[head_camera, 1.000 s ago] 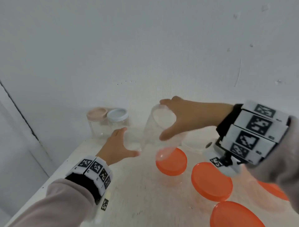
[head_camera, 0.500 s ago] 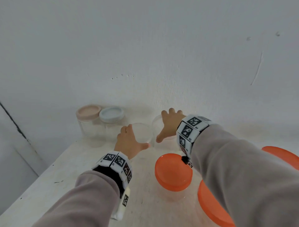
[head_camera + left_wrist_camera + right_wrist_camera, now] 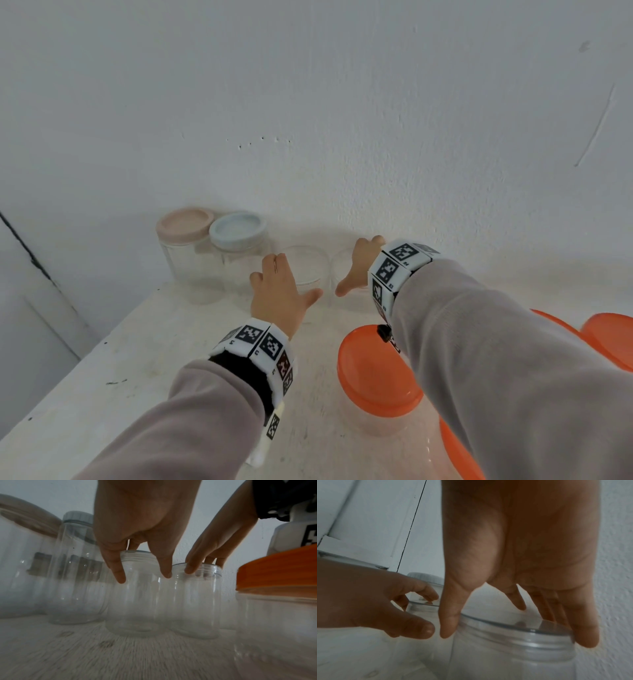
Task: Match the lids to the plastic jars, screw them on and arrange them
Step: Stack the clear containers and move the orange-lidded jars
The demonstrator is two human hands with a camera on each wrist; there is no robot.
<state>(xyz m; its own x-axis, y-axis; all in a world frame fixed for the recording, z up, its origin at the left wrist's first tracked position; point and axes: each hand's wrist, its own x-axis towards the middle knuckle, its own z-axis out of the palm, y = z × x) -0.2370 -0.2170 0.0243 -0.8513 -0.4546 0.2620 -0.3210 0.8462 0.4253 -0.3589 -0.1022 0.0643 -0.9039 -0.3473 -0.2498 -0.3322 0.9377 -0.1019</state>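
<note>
Two clear lidless jars stand side by side near the wall. My left hand [image 3: 279, 294] reaches down over the left clear jar [image 3: 308, 270], its fingers [image 3: 118, 574] and thumb curled round the threaded rim [image 3: 137, 555]. My right hand [image 3: 358, 270] grips the right clear jar [image 3: 513, 655] from above, with thumb and fingers [image 3: 585, 635] spread across its rim. Both jars [image 3: 197, 601] stand upright on the white table [image 3: 144, 359]. No loose lid shows.
To the left, against the wall, stand a pink-lidded jar [image 3: 185, 226] and a blue-lidded jar [image 3: 238, 231]. Close in front are an orange-lidded jar [image 3: 376, 373] and more orange lids [image 3: 609, 339] at the right. The table's left edge is near.
My right hand carried its tilted clear jar back towards the wall and stood it upright. My left hand moved from the table onto the neighbouring clear jar.
</note>
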